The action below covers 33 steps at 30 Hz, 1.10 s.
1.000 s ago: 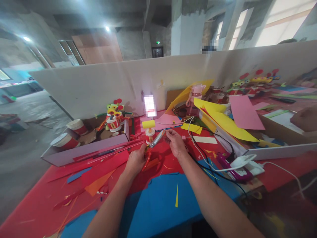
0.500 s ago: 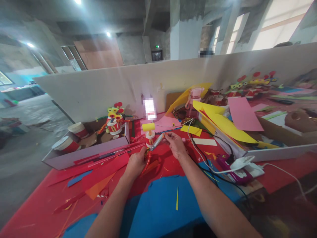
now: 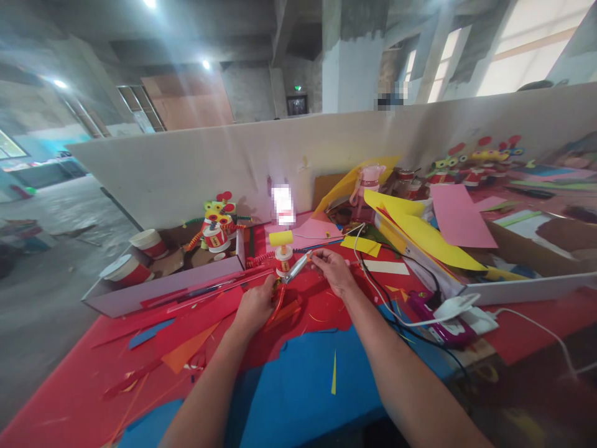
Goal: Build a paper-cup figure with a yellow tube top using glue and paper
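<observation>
My left hand (image 3: 255,306) is closed around the handle side of a pair of scissors (image 3: 297,269); a red handle loop hangs below the fingers. The silver blades point up and right toward my right hand (image 3: 332,269). That hand is closed in a pinch, with a small orange piece (image 3: 310,254) between its fingertips at the blade tips. Just behind the scissors stands a red and white paper cup figure (image 3: 283,256) topped with a yellow paper roll (image 3: 280,238). A red coiled strip (image 3: 259,259) sticks out from its left side.
An open box (image 3: 168,287) on the left holds paper cups and a finished-looking cup figure (image 3: 215,233). On the right, another box (image 3: 527,289) carries yellow and pink sheets. Cables run to a purple power strip (image 3: 448,323). Blue sheets (image 3: 308,379) lie in front.
Both hands stay in almost the same place. The blades look slightly shifted at the orange piece, and the whole view has moved a little.
</observation>
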### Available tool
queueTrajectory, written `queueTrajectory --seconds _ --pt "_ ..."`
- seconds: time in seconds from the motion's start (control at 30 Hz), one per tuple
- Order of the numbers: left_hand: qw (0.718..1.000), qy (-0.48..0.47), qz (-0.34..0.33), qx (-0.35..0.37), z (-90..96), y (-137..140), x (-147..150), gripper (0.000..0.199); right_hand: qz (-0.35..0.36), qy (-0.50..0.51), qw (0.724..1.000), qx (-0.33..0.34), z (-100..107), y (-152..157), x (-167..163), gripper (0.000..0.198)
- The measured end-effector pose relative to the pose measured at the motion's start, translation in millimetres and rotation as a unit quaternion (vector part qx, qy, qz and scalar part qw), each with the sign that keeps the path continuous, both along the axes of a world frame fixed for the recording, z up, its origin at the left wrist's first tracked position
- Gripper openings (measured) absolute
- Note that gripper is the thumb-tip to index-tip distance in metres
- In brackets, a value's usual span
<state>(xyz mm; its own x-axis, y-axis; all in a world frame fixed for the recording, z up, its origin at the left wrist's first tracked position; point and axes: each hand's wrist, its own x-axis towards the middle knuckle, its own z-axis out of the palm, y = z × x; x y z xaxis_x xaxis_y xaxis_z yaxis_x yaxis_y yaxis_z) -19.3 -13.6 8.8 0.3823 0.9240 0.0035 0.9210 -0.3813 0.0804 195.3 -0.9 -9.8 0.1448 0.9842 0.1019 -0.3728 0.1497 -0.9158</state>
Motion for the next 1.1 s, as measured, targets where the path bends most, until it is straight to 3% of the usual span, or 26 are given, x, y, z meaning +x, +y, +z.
queueTrajectory --seconds 0.2,1.1 --pt "0.999 0.05 0.01 0.002 5.8 -1.3 1.4 0.03 -0.004 -0.001 1.0 0.001 1.5 -1.6 0.0 0.035" --pt "0.998 0.058 0.005 0.002 6.0 -1.8 0.6 0.033 0.009 0.023 1.0 -0.014 2.8 -3.2 2.5 0.042"
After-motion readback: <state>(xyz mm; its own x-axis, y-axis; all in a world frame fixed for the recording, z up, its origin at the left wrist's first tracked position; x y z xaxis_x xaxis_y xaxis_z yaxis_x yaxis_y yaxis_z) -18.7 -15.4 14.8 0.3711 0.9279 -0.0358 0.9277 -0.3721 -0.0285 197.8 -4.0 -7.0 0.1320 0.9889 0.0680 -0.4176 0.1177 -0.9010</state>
